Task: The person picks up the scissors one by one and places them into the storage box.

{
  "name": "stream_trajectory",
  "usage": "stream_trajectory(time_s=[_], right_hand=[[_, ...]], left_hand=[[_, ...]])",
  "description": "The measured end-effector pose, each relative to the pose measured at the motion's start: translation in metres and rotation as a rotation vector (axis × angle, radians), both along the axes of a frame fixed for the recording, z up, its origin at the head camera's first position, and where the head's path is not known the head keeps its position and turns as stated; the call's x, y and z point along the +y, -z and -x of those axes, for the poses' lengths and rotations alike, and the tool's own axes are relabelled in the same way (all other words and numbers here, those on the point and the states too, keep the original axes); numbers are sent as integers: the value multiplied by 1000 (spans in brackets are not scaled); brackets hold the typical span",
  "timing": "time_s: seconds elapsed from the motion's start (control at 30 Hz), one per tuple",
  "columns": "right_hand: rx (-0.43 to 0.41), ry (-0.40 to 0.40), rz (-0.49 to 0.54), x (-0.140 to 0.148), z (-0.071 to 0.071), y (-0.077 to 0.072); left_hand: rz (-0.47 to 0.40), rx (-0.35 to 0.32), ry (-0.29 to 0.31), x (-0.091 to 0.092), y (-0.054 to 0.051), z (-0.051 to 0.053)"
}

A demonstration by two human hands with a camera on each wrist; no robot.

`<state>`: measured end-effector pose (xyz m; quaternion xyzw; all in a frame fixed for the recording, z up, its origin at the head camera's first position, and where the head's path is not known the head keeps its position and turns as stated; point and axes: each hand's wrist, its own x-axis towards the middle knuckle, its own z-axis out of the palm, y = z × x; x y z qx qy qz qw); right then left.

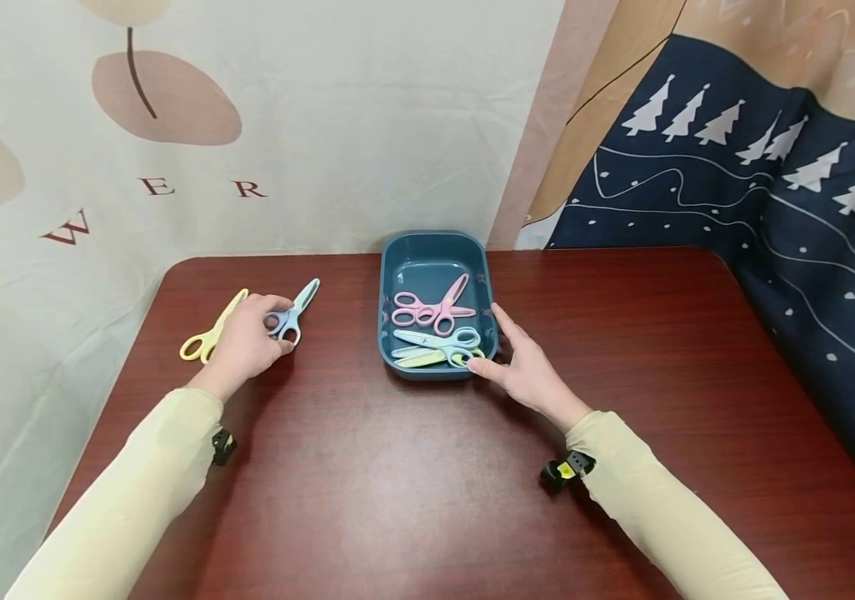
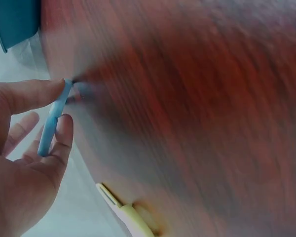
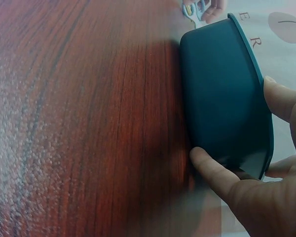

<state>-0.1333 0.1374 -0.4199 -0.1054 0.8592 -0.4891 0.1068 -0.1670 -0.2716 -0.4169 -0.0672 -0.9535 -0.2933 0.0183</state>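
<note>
In the head view my left hand (image 1: 247, 337) pinches blue scissors (image 1: 292, 312) by the handle, blades pointing away and to the right. The left wrist view shows the scissors (image 2: 54, 118) edge-on between thumb and fingers. Yellow scissors (image 1: 206, 337) lie on the table just left of that hand, partly hidden by it. My right hand (image 1: 528, 367) rests against the right side of a dark teal box (image 1: 435, 242), fingers spread, thumb at the near right corner. Inside the box lie pink scissors (image 1: 446, 308), light blue scissors (image 1: 435, 340) and yellow-green scissors (image 1: 420, 360).
The box stands at the far edge of a reddish-brown wooden table (image 1: 367, 500). Behind the table hangs a pale printed cloth (image 1: 360, 125). A dark blue cloth with white trees (image 1: 667, 183) hangs at the right.
</note>
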Motion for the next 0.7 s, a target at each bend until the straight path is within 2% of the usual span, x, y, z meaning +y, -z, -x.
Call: stream_trajectory(time_s=[0.2, 0.53, 0.7], right_hand=[[-6, -4, 4, 0, 0, 0], [-5, -2, 12, 1, 0, 0], [-9, -2, 16, 1, 0, 0]], left_hand=[[-5, -20, -13, 5, 0, 1], [-17, 51, -1, 9, 4, 1], [-50, 58, -6, 12, 5, 1]])
